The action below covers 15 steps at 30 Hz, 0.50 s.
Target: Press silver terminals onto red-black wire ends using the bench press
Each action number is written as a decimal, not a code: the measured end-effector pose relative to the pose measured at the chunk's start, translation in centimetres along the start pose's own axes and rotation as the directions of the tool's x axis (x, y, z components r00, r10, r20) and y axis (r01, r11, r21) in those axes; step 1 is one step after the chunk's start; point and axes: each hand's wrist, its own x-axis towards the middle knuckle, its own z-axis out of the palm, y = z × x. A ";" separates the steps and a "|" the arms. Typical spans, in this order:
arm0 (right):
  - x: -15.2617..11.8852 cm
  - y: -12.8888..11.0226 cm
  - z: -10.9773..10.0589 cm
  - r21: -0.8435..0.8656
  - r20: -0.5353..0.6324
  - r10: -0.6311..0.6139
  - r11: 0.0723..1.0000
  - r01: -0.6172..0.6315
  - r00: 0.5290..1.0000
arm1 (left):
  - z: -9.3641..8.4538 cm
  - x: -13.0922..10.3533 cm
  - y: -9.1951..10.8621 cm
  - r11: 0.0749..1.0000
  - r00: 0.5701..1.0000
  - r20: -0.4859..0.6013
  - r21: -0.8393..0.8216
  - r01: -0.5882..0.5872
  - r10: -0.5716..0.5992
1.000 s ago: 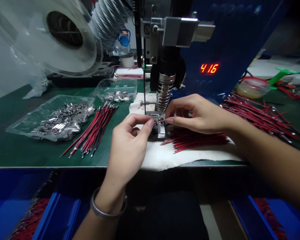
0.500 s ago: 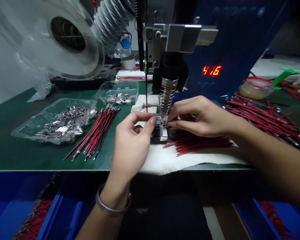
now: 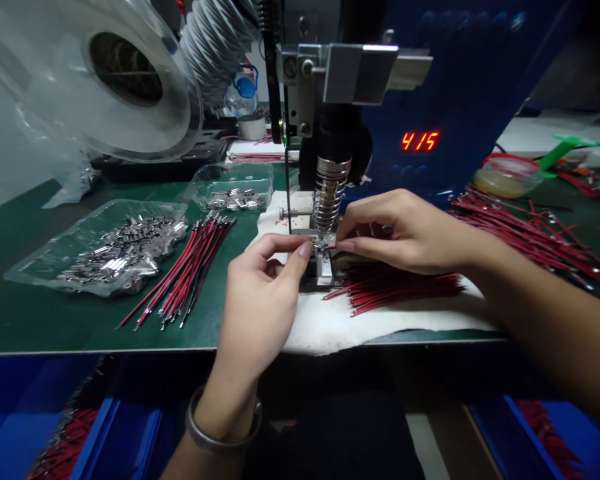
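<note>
My right hand pinches a red wire between thumb and forefinger. The wire's end points left into the small metal fixture under the soldering machine's spring-wrapped tip. At the fixture's left side is my left hand, its thumb and forefinger pinched together at the fixture; what lies between them is too small to make out. A pile of red wires rests on the white cloth below my right hand. The machine's red display reads 415.
A clear tray of small metal parts lies left, with a bundle of red and black wires beside it. Behind is a smaller tray. More wires are heaped right. A clear reel hangs upper left.
The display went from 416 to 415. Both hands keep nearly the same place at the fixture; the whole view has shifted slightly.
</note>
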 end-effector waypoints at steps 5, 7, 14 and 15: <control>0.0 -0.2 0.5 -0.014 -0.007 0.038 0.999 -0.038 0.999 | 0.1 0.0 0.0 1.000 1.000 0.001 0.004 -0.015 0.015; 0.0 -0.4 0.7 -0.017 -0.021 0.059 0.998 -0.059 0.998 | 0.1 0.0 0.0 1.000 1.000 0.004 0.007 -0.018 0.018; -0.1 -1.3 1.1 -0.060 -0.080 0.175 0.982 -0.180 0.981 | 0.3 0.0 -0.2 1.000 0.999 -0.029 0.001 -0.029 0.029; -0.1 -1.5 1.2 -0.064 -0.087 0.193 0.978 -0.199 0.977 | 0.3 0.0 -0.2 1.000 0.999 -0.034 -0.002 -0.029 0.029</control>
